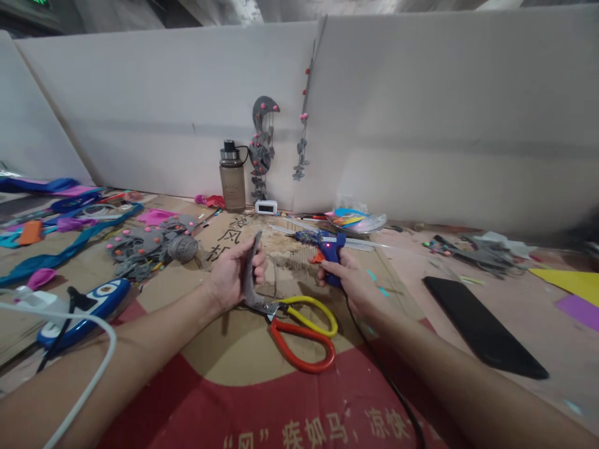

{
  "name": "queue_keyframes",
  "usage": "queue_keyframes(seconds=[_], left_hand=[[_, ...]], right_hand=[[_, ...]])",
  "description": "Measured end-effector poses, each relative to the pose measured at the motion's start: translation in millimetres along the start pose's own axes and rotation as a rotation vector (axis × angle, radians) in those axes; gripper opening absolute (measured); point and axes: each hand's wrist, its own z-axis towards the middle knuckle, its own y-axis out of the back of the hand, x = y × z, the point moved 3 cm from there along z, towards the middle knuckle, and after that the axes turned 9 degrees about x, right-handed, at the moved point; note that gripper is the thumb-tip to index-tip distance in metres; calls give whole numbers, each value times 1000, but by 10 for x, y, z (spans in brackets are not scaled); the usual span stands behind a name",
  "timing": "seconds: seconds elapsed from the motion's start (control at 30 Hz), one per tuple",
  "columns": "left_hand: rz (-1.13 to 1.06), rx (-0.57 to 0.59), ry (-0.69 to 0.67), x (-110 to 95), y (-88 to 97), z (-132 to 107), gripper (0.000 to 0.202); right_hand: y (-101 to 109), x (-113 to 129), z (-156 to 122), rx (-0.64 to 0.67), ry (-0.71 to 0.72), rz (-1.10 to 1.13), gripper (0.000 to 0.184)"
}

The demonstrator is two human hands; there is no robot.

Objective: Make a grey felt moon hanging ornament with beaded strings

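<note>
My left hand (229, 277) grips a thin grey felt piece (249, 271), seen nearly edge-on, with the fingers curled behind it. In my right hand (349, 277) is a blue hot glue gun (331, 248) with an orange trigger and a small red light. Its nozzle points left, toward the felt piece but apart from it. A black cord runs down from the gun's handle along my right forearm. Scissors (304, 343) with one yellow and one red handle lie on the cardboard (234, 362) between my hands, their blades partly hidden below the felt.
At the back stand a brown bottle (233, 184) and a small white clock (266, 207). Grey felt hangings (261, 149) hang against the white panel. Grey felt pieces and a ball of yarn (183, 248) lie left, with a blue power strip (84, 315). A black phone (482, 324) lies right.
</note>
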Motion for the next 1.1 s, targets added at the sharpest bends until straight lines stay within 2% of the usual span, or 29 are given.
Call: queue_keyframes(seconds=[0.07,0.17,0.27,0.33,0.4,0.47,0.53,0.6,0.73,0.83,0.93,1.03,1.1], left_hand=[[82,-17,23,48,-4,2,17],[230,-90,-24,93,-20,3,12],[387,-102,-86,119,-52,-6,16],[495,-99,-86,143,-67,-17,21],[586,-97,-81,165,-84,-30,24],[658,-90,-70,181,-113,-48,28],[718,-81,-60,187,-157,-72,29],[773,-67,-58,184,-207,-99,29],[828,-55,-40,193,-268,-134,28],[703,-23,-33,220,-265,-123,33],[537,11,30,241,-228,-83,36],[516,-38,68,177,-143,-24,28],[541,-106,-7,60,-58,27,23]], right_hand=[[121,-24,76,-78,-52,-451,18],[241,41,99,-154,-60,-1068,26],[267,168,27,-206,-29,-1361,36],[226,276,-34,-244,81,-1345,33],[140,371,-85,-216,225,-1161,29],[20,432,-120,-91,316,-921,31],[-105,464,-153,29,346,-782,36],[-195,475,-187,74,351,-732,38],[-271,457,-238,58,369,-689,35],[-261,441,-251,7,404,-648,32],[-208,396,-225,-44,382,-604,32],[-165,326,-176,-23,324,-590,37],[-168,293,-170,1,253,-630,40]])
